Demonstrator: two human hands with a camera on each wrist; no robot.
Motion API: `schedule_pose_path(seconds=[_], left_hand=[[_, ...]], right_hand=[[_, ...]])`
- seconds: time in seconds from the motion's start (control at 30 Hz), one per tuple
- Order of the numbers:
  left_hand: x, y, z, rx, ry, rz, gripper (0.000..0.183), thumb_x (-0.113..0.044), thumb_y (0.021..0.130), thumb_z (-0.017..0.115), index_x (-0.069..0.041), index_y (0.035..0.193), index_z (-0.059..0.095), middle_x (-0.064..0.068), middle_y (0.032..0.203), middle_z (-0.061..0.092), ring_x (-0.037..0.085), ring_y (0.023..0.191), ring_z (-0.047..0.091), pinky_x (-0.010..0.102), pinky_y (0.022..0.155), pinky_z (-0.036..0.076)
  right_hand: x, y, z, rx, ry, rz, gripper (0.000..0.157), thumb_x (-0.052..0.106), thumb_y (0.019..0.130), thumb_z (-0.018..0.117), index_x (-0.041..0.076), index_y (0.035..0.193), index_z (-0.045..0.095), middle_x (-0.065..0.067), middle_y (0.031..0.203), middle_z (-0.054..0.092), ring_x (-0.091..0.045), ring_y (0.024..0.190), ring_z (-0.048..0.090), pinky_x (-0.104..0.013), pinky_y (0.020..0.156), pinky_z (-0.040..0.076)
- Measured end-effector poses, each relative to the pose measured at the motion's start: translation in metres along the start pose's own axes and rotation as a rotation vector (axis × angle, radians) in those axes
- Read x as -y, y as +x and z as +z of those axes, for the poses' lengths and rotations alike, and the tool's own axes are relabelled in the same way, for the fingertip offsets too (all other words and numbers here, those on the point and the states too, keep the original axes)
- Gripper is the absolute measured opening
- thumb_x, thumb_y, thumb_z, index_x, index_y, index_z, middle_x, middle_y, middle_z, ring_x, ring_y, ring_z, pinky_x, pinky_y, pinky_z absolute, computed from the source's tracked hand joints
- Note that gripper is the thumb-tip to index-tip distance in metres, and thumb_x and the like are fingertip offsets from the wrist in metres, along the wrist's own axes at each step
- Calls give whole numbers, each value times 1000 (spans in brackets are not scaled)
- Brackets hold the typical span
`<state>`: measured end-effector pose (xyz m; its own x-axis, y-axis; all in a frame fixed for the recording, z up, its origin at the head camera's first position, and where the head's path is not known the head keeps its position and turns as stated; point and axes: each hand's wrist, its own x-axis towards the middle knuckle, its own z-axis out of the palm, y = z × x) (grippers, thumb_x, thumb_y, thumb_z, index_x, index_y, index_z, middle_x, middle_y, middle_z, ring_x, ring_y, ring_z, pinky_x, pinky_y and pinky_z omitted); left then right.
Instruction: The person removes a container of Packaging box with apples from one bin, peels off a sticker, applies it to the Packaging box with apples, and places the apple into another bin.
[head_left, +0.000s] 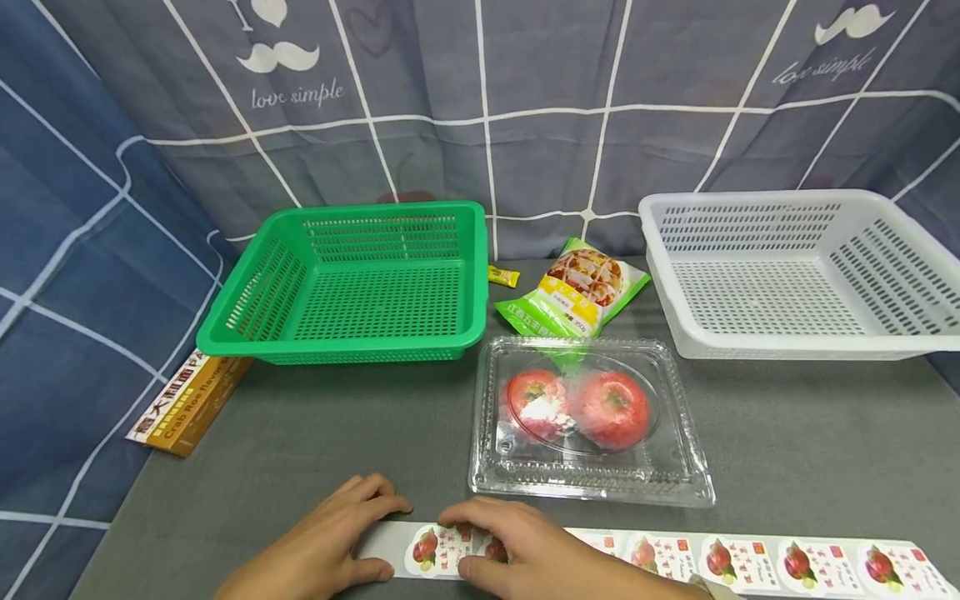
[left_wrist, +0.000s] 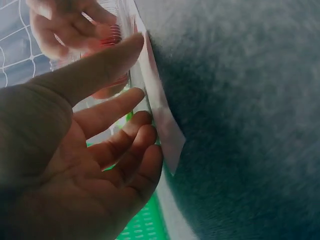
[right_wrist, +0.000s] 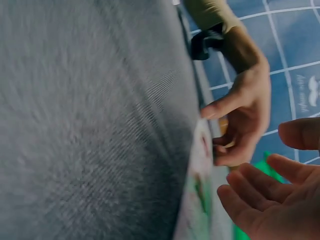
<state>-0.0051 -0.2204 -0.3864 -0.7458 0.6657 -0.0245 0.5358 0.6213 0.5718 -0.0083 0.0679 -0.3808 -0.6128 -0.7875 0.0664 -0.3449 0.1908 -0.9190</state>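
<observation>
A long strip of stickers (head_left: pixel 720 560) with printed red fruit lies across the front of the table. My left hand (head_left: pixel 318 542) rests at its left end, thumb near one edge and fingers near the other. Over the strip, a little to the right, is my right hand (head_left: pixel 528 546), its thumb and index finger spread on either side of a sticker. Both hands have loosely bent fingers and pinch nothing that I can see. Just behind them sits a closed clear plastic box (head_left: pixel 592 479) holding two red apples (head_left: pixel 611 408). In the left wrist view the blank strip end (left_wrist: pixel 170 135) lies beside the fingertips.
A green basket (head_left: pixel 341 346) stands at the back left, a white basket (head_left: pixel 795 343) at the back right. Between them lie a green-and-yellow food bag (head_left: pixel 573 292) and a small yellow packet (head_left: pixel 503 276). A brown carton (head_left: pixel 191 404) is at the left edge.
</observation>
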Motion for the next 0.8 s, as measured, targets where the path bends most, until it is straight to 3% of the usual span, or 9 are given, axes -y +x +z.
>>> schedule_pose_path(seconds=[0.37,0.47,0.7,0.8], left_hand=[[0,0,8,-100,68,111,45,-22,71,88,-18,107,61,-14,101,52,4,88,46,26,70,44],[-1,0,7,-79,37,88,40,-21,72,88,-20,101,61,-16,97,49,2,86,45,24,68,43],[-1,4,1,30,-124,-70,23,-27,81,82,-27,94,63,-18,95,46,0,83,46,23,68,43],[0,6,0,27,-150,-79,19,-30,82,80,-29,91,63,-20,90,49,-2,77,47,22,65,43]], right_hand=[[-16,18,14,17,55,5,36,14,96,62,4,131,60,6,117,63,-1,102,56,-22,87,48],[-18,18,15,8,46,6,35,13,96,63,5,129,61,6,115,63,0,99,56,-21,86,48],[-20,19,18,-4,-22,-25,34,13,94,64,10,128,63,10,115,62,0,100,55,-21,86,46],[-20,20,19,-15,-54,-54,34,14,94,64,9,128,62,9,117,62,0,103,55,-21,88,46]])
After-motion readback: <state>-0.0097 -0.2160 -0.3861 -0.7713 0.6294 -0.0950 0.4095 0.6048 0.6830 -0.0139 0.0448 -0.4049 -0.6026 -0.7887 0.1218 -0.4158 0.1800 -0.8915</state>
